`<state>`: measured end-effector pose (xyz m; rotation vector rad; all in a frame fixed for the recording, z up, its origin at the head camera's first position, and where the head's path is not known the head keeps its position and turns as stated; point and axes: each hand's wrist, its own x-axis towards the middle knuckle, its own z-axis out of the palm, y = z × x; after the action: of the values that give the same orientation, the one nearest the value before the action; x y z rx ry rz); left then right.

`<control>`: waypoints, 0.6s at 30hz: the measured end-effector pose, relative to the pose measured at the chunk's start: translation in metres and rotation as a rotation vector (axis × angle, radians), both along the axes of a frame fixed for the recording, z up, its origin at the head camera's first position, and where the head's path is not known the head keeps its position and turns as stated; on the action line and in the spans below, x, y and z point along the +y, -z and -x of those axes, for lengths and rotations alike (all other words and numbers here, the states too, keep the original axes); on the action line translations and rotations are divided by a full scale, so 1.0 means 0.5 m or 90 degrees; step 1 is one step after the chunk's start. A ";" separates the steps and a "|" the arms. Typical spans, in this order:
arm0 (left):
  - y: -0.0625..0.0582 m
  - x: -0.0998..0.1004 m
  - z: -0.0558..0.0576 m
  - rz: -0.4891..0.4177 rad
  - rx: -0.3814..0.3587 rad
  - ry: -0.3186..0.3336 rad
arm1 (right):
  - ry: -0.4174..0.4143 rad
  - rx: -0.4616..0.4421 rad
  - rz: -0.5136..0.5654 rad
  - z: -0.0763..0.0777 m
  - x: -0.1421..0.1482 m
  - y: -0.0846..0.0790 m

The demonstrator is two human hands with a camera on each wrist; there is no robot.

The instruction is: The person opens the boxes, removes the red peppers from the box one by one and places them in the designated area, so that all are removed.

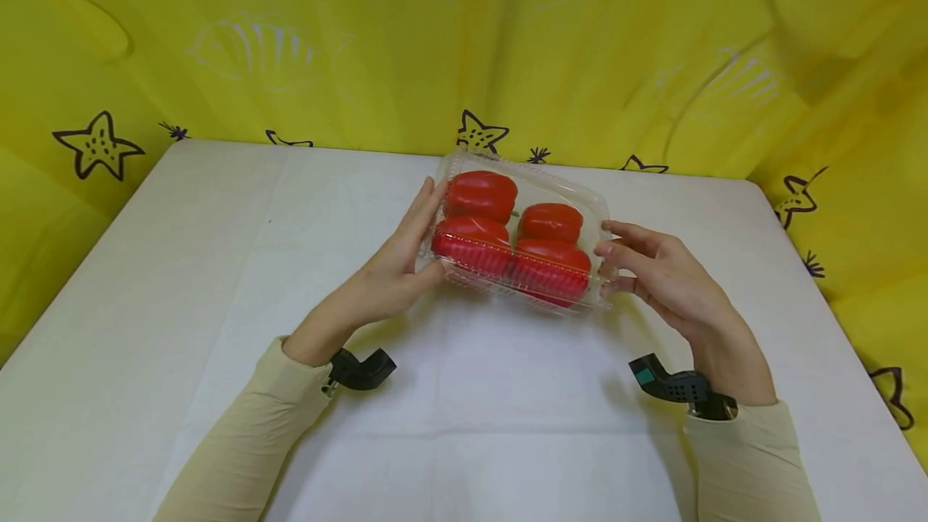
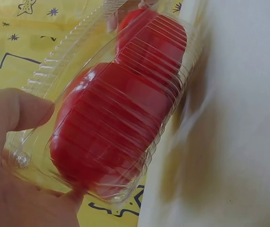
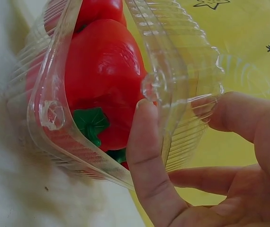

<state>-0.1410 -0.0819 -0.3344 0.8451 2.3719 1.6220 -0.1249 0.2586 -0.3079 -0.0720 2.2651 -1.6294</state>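
A clear plastic clamshell container [image 1: 532, 171] holds several red bell peppers [image 1: 480, 195], tilted above the white table. My left hand [image 1: 395, 272] grips its left end, with the thumb on the near side and the fingers along the far side. At the right end, my right hand [image 1: 667, 276] holds the container between thumb and fingers. In the right wrist view, the two rims stand apart, and one finger [image 3: 147, 161] reaches in between them. A green stem [image 3: 92, 124] shows on the pepper [image 3: 107, 71] there. Ribbed plastic covers the peppers [image 2: 109, 127] in the left wrist view.
The white-covered table [image 1: 181, 264] spreads under both arms. Behind it and at both sides hangs a yellow curtain [image 1: 406, 39] with starfish and fish drawings. A dark wrist mount [image 1: 362, 369] sits on the left wrist and another mount [image 1: 674, 385] on the right.
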 end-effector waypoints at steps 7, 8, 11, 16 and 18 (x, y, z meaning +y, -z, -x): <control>-0.004 -0.002 -0.004 0.006 0.016 0.028 | -0.001 -0.008 0.004 -0.001 0.004 -0.001; -0.005 -0.001 -0.004 0.006 0.019 0.031 | -0.001 -0.008 0.006 -0.001 0.004 -0.001; -0.006 -0.001 -0.006 0.010 0.031 0.033 | 0.000 -0.010 0.010 -0.001 0.005 -0.001; -0.006 -0.002 -0.005 0.021 0.063 0.033 | -0.001 -0.015 -0.002 0.000 0.007 0.000; -0.009 -0.004 -0.004 0.036 0.080 0.034 | -0.003 -0.016 -0.005 0.000 0.008 0.000</control>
<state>-0.1391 -0.0842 -0.3301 1.0184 2.4440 1.5158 -0.1249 0.2628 -0.3078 -0.0542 2.2502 -1.6104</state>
